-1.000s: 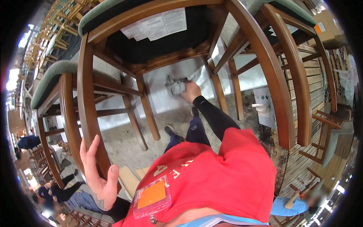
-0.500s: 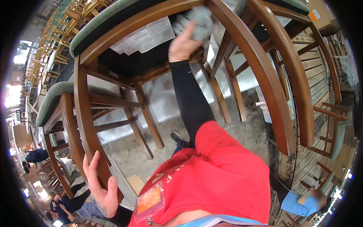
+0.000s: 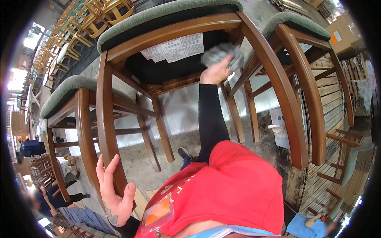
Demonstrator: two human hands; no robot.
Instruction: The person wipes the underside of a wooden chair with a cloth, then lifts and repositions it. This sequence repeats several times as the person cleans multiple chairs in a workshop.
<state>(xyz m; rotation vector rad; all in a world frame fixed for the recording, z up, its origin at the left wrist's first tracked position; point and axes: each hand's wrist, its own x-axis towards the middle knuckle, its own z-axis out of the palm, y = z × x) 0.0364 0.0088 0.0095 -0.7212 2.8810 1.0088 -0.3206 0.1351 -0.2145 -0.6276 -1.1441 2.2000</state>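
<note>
A brown wooden chair with a grey-green padded seat shows its black underside, where white printed labels are fixed. My right hand grips a grey cloth, slightly blurred, against the inner side of the seat frame near the right legs. Lower left, my left hand rests against the end of the chair's near left leg, fingers stretched and thumb apart. Whether the palm presses on the wood is hard to see.
Similar chairs stand close by, a left chair and a right chair. Wooden slats and a cardboard box lie to the right. Stacked chair frames fill the far left. A person in blue is at lower right, another person at lower left.
My right hand and the cloth have shifted lower and to the right in the picture. The view has moved, so the chairs appear shifted too. My left hand stays at the leg.
</note>
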